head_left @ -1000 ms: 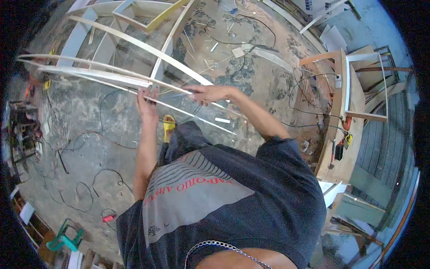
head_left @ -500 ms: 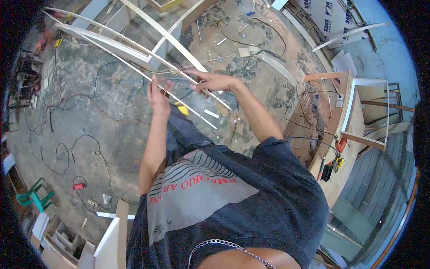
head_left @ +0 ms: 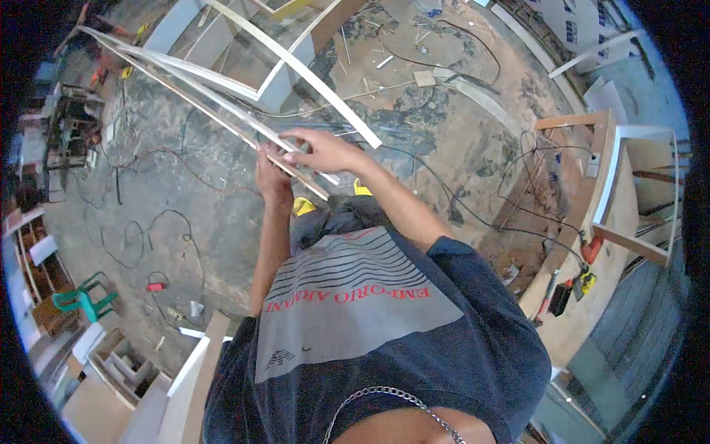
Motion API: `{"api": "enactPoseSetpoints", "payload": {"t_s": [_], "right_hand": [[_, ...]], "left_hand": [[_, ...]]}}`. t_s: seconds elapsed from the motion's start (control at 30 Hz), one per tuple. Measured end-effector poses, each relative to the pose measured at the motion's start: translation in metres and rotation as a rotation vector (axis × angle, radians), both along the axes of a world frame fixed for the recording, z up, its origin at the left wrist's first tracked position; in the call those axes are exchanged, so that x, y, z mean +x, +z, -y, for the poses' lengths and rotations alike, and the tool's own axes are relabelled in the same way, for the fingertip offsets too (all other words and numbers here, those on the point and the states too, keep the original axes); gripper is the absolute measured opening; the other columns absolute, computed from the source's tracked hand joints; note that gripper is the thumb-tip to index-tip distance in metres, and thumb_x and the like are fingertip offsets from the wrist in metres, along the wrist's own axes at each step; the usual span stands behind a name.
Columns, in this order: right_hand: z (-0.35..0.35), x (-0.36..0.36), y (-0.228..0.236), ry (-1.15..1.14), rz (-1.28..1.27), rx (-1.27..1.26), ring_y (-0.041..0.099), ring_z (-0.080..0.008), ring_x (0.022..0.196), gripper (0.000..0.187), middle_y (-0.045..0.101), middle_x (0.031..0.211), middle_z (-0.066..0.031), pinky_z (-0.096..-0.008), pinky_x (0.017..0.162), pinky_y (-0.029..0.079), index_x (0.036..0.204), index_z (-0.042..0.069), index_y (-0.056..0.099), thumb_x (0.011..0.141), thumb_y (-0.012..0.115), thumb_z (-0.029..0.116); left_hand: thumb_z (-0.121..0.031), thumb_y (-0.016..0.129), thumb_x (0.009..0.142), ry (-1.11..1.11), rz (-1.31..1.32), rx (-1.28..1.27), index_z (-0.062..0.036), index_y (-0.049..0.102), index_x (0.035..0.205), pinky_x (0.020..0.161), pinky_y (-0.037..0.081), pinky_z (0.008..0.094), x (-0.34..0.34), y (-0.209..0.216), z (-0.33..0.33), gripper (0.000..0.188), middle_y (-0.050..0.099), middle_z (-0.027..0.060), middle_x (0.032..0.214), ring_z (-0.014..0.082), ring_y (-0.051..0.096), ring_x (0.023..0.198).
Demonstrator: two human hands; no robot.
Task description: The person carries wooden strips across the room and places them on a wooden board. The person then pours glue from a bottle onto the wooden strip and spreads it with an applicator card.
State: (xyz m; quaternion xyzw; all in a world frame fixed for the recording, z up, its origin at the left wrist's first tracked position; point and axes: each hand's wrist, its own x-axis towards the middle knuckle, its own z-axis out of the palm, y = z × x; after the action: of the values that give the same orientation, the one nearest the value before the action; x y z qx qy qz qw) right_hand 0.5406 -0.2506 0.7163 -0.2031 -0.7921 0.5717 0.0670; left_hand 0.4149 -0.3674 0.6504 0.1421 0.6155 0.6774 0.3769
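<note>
Two long, thin wooden strips run from the far left toward my body, close together near my hands. Around the lower, brownish strip (head_left: 185, 98) my left hand (head_left: 275, 177) is closed, close to its near end. My right hand (head_left: 324, 152) grips the upper white strip (head_left: 222, 104), fingers bent over it and thumb toward the other strip. The near ends stick out a little past both hands, above my yellow-tipped shoes (head_left: 303, 206). Part of my left fingers is hidden behind the strips.
Ahead stands a white-edged cabinet frame (head_left: 275, 87) with a loose pale strip (head_left: 325, 87) across it. Black cables (head_left: 444, 185) lie over the stained floor. A wooden workbench (head_left: 569, 296) with tools is at right, a green plastic chair (head_left: 92, 300) at left.
The two strips have come closer together, and my right hand has moved left toward my left hand. The view has shifted slightly, and both shoes now show.
</note>
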Motion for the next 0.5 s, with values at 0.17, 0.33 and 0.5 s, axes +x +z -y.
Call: {"api": "enactPoseSetpoints", "payload": {"t_s": [0.17, 0.33, 0.5], "right_hand": [[-0.012, 0.035, -0.006, -0.106, 0.039, 0.027, 0.063, -0.0251, 0.077, 0.056, 0.065, 0.087, -0.014, -0.0359, 0.069, 0.05, 0.128, 0.013, 0.058, 0.084, 0.068, 0.047], [-0.017, 0.06, -0.004, -0.145, -0.082, 0.06, 0.059, -0.0218, 0.07, 0.057, 0.062, 0.078, -0.0093, -0.0354, 0.065, 0.048, 0.125, 0.014, 0.061, 0.083, 0.068, 0.052], [-0.019, 0.061, 0.014, -0.179, 0.017, -0.057, 0.065, -0.0305, 0.085, 0.062, 0.067, 0.092, -0.0165, -0.0396, 0.076, 0.051, 0.12, 0.01, 0.063, 0.079, 0.069, 0.056]], "left_hand": [[-0.049, 0.043, 0.099, 0.143, 0.365, 0.077, -0.0067, 0.052, 0.119, 0.074, 0.055, 0.0349, 0.044, 0.012, -0.028, 0.048, 0.062, 0.009, 0.104, 0.018, 0.065, 0.09], [-0.05, 0.045, 0.098, 0.222, 0.3, -0.006, -0.0034, 0.052, 0.12, 0.08, 0.051, 0.0366, 0.06, 0.022, -0.037, 0.052, 0.061, 0.0084, 0.11, 0.0205, 0.061, 0.097], [-0.051, 0.044, 0.099, 0.24, 0.222, 0.098, 0.0036, 0.048, 0.129, 0.085, 0.05, 0.0369, 0.052, 0.025, -0.033, 0.062, 0.058, 0.0161, 0.122, 0.0242, 0.059, 0.107]]}}
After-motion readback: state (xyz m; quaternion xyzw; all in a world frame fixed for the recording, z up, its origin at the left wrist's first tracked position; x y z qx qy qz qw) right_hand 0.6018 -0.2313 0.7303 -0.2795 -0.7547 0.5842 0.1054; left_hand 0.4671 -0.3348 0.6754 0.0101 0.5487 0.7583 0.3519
